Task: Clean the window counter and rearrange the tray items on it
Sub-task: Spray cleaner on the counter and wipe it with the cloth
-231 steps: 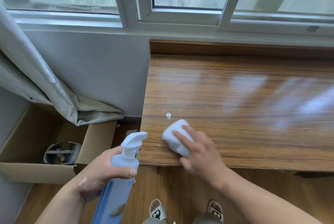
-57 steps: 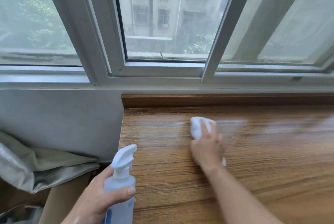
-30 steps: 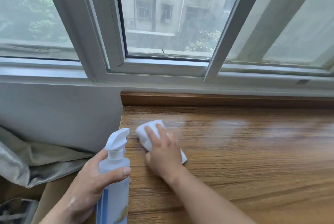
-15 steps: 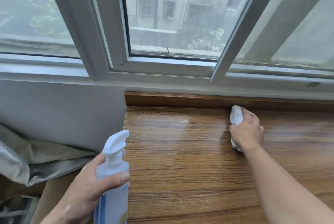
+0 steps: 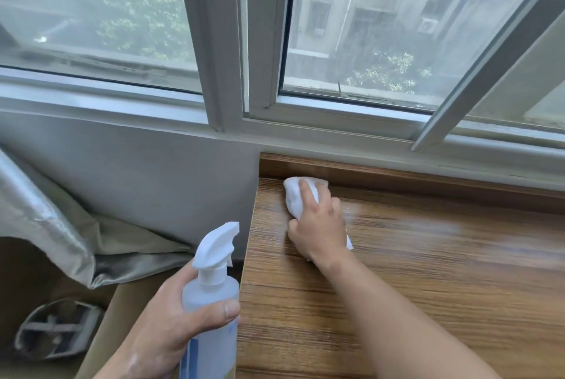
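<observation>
Wiping a wooden surface [image 5: 443, 271] under a window frame [image 5: 226, 42] with a white cloth [image 5: 295, 195].
Right hand [image 5: 318, 225] presses the wadded cloth down, grip curved over it with the thumb at its side, in the surface's left corner just below the window frame. The surface's long axis runs rightward along the frame, so the next stroke likely goes that way. Left hand [image 5: 171, 326], well back from the frame, wraps its grip round a spray bottle [image 5: 211, 296].

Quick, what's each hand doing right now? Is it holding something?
Left hand: closed, gripping the spray bottle.
Right hand: closed over the white cloth, pressing it on the wooden counter.
</observation>
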A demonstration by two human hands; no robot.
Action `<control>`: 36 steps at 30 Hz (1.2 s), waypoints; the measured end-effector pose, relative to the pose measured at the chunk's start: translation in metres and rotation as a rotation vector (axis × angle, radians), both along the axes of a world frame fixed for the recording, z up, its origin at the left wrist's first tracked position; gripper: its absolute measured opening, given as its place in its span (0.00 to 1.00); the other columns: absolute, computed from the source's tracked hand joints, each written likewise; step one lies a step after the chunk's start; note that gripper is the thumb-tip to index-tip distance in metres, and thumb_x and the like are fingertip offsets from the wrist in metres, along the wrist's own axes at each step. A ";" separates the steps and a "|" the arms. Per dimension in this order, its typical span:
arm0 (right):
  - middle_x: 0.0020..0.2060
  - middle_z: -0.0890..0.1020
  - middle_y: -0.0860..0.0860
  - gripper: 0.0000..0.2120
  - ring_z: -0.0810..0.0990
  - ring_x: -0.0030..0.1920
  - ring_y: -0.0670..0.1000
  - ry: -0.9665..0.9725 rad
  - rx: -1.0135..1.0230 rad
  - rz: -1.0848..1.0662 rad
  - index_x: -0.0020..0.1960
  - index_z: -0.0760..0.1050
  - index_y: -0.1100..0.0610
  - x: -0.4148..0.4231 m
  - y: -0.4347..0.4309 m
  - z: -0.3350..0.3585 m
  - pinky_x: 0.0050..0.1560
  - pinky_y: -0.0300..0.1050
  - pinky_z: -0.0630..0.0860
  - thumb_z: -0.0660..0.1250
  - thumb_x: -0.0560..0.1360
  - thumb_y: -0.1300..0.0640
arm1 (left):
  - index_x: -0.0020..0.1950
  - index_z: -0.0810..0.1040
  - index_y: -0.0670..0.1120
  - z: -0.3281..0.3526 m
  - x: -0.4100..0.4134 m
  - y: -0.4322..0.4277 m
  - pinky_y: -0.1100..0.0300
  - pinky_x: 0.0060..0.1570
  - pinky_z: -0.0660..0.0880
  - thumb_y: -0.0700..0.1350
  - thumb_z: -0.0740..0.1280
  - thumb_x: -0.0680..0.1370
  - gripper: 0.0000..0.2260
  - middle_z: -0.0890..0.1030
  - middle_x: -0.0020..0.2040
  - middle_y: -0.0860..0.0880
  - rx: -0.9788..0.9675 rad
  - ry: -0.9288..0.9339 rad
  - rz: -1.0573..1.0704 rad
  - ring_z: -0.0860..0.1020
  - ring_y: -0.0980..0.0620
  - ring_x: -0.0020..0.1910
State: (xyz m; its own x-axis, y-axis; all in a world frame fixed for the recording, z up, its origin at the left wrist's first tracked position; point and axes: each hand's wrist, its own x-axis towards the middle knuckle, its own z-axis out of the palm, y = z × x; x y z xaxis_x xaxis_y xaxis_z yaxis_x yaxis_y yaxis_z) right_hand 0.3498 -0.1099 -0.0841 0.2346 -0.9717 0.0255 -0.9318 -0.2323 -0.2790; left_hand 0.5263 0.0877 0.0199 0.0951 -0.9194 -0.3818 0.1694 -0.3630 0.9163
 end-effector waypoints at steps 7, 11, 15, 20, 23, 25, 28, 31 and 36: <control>0.68 0.69 0.55 0.38 0.71 0.50 0.59 0.001 -0.050 0.259 0.76 0.60 0.46 0.024 -0.008 -0.005 0.57 0.55 0.73 0.65 0.67 0.52 | 0.54 0.84 0.59 -0.004 0.010 0.010 0.45 0.51 0.77 0.62 0.85 0.47 0.36 0.85 0.44 0.33 0.042 -0.028 0.024 0.85 0.37 0.43; 0.72 0.66 0.53 0.38 0.71 0.56 0.60 0.032 0.003 0.465 0.77 0.58 0.43 0.026 -0.021 0.001 0.64 0.54 0.70 0.65 0.69 0.53 | 0.55 0.84 0.58 -0.003 0.010 0.015 0.54 0.46 0.80 0.64 0.85 0.47 0.38 0.85 0.44 0.33 0.041 -0.032 -0.007 0.86 0.39 0.42; 0.75 0.62 0.48 0.39 0.69 0.63 0.59 0.036 0.090 0.529 0.77 0.57 0.40 0.019 -0.017 0.008 0.68 0.52 0.67 0.67 0.70 0.54 | 0.56 0.85 0.57 -0.002 0.008 0.023 0.50 0.43 0.80 0.61 0.87 0.45 0.40 0.84 0.45 0.30 0.072 0.001 0.019 0.86 0.35 0.42; 0.77 0.58 0.47 0.41 0.66 0.69 0.59 -0.001 0.188 0.755 0.76 0.55 0.38 -0.007 0.072 0.011 0.69 0.57 0.67 0.70 0.68 0.53 | 0.56 0.85 0.54 0.006 0.008 0.032 0.49 0.40 0.81 0.59 0.87 0.44 0.40 0.83 0.45 0.28 0.071 0.029 0.013 0.85 0.36 0.40; 0.77 0.60 0.50 0.43 0.71 0.65 0.59 -0.067 0.136 0.881 0.77 0.58 0.39 -0.035 0.140 0.001 0.64 0.56 0.72 0.70 0.64 0.52 | 0.57 0.84 0.54 0.009 0.009 0.033 0.45 0.46 0.79 0.60 0.87 0.47 0.39 0.84 0.46 0.32 0.055 0.020 -0.015 0.84 0.37 0.43; 0.77 0.62 0.52 0.42 0.73 0.62 0.58 -0.098 0.079 0.937 0.77 0.60 0.41 -0.051 0.162 -0.007 0.63 0.54 0.73 0.67 0.64 0.51 | 0.57 0.84 0.53 0.011 0.009 0.033 0.45 0.44 0.80 0.59 0.87 0.48 0.38 0.83 0.45 0.32 0.054 0.026 -0.018 0.84 0.37 0.43; 0.77 0.63 0.51 0.40 0.72 0.67 0.58 -0.090 0.079 0.920 0.77 0.60 0.39 -0.053 0.150 -0.009 0.67 0.53 0.70 0.64 0.66 0.49 | 0.56 0.84 0.51 0.015 0.009 0.030 0.51 0.39 0.81 0.59 0.87 0.48 0.39 0.82 0.44 0.30 0.052 0.017 -0.017 0.84 0.38 0.40; 0.79 0.58 0.48 0.40 0.65 0.74 0.57 -0.061 0.104 0.592 0.78 0.55 0.36 -0.037 0.087 0.002 0.73 0.53 0.65 0.67 0.69 0.50 | 0.57 0.83 0.52 0.013 0.010 0.030 0.45 0.44 0.80 0.57 0.86 0.52 0.36 0.83 0.46 0.30 0.064 -0.022 -0.022 0.85 0.37 0.41; 0.75 0.63 0.48 0.39 0.72 0.63 0.61 0.025 0.083 0.220 0.77 0.57 0.39 -0.017 0.004 0.014 0.64 0.52 0.71 0.69 0.70 0.52 | 0.55 0.83 0.55 0.008 0.012 0.043 0.48 0.46 0.81 0.54 0.81 0.58 0.26 0.84 0.47 0.34 0.066 -0.084 -0.080 0.85 0.39 0.44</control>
State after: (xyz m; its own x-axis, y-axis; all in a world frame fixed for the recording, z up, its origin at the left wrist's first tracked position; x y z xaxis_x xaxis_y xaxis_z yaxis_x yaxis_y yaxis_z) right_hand 0.3328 -0.1057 -0.0701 0.4409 -0.8955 -0.0609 -0.8680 -0.4082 -0.2827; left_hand 0.5379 0.1308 0.0278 0.0571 -0.8985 -0.4353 0.0613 -0.4321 0.8997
